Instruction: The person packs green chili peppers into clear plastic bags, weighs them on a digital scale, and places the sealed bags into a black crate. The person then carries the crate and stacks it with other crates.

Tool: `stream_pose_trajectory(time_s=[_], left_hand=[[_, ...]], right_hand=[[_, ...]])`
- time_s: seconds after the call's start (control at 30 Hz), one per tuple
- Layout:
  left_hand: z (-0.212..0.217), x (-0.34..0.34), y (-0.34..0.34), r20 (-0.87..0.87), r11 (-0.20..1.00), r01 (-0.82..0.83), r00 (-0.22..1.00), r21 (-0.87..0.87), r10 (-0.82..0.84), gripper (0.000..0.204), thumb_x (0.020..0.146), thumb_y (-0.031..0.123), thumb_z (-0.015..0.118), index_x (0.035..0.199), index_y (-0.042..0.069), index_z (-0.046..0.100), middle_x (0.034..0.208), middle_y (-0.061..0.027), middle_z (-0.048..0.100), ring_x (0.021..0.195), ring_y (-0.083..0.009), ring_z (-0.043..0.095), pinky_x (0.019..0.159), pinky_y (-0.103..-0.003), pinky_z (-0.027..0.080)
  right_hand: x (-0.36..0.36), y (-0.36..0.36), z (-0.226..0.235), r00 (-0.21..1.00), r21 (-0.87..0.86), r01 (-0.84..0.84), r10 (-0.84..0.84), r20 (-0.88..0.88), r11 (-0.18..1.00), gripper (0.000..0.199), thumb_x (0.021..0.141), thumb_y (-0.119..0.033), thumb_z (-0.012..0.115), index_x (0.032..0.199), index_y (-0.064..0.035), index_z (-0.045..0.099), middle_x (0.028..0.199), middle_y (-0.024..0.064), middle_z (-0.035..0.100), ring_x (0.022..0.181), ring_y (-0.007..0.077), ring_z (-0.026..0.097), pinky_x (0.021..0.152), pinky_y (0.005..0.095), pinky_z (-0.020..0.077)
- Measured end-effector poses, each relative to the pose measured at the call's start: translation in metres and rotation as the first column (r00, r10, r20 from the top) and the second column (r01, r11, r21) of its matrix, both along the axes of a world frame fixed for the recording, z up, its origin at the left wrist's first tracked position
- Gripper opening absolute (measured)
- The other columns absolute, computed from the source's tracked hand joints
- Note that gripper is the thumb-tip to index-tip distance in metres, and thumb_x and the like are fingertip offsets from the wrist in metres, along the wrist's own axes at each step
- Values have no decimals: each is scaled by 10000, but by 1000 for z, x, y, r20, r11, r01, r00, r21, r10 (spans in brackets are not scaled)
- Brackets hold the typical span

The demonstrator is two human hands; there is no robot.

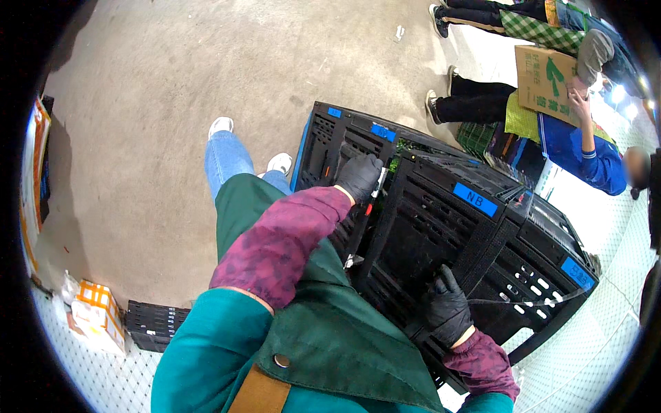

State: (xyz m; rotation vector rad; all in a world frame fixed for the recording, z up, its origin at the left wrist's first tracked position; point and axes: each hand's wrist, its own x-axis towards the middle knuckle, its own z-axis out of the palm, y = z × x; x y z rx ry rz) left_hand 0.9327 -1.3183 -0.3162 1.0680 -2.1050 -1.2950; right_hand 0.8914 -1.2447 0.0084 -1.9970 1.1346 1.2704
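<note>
Several black plastic crates with blue labels stand close together in front of me. My left hand (359, 177), in a black glove, is closed over the upper edge of the left black crate (319, 148). White and red bits show just beside its fingers. My right hand (447, 310), gloved the same way, lies lower down against the slatted side of the middle black crate (420, 227). Its fingers are bent at the crate's edge, and part of the grip is hidden. From near this hand a thin clear strap (527, 303) runs across the right black crate (544, 265).
Another person (564, 144) in blue and yellow stands beyond the crates, near a printed cardboard box (547, 82). A second person's legs (475, 17) are farther back. At lower left are an orange-and-white carton (98, 316) and a black crate (157, 325) on concrete floor (158, 89).
</note>
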Motion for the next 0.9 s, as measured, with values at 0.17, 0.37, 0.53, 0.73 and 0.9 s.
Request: stream_pose_trajectory(time_s=[0.17,0.37,0.53,0.73,0.9], left_hand=[[-8,3,2,-145,993,27,989,-116,-44,141,656,124,567,754,60,488,709,-109,513,691,-292,538,580,-404,454],[3,30,48,-377,851,42,907,524,188,207,737,85,585,915,54,485,830,-127,559,795,-279,588,668,-352,479],[15,10,17,-328,773,-135,851,620,411,321,757,136,611,1024,64,447,963,-184,527,790,-315,590,663,-374,467],[23,-9,-7,-67,867,-118,983,484,172,219,728,124,554,919,44,480,846,-181,542,816,-366,538,687,-430,436],[24,-11,-4,-38,918,-1,999,397,18,145,715,87,504,848,32,483,811,-185,549,790,-364,550,641,-453,443]], right_hand=[[5,-5,1,998,-14,54,-54,20,998,349,622,-322,455,714,-25,615,766,142,576,935,311,505,1024,479,216],[1,0,-1,998,-59,30,-27,48,998,283,613,-278,465,664,-41,610,715,125,566,909,291,512,1035,478,204],[-5,9,-2,999,-58,-50,50,0,997,236,610,-248,464,640,-55,595,669,112,532,849,279,502,1030,470,226],[-3,6,-3,999,-100,-33,37,35,994,279,609,-293,471,663,-51,598,665,108,527,837,275,499,1039,463,204],[3,-2,3,995,11,99,-100,23,995,377,622,-361,460,729,-36,618,709,108,558,898,278,504,1056,448,162]])
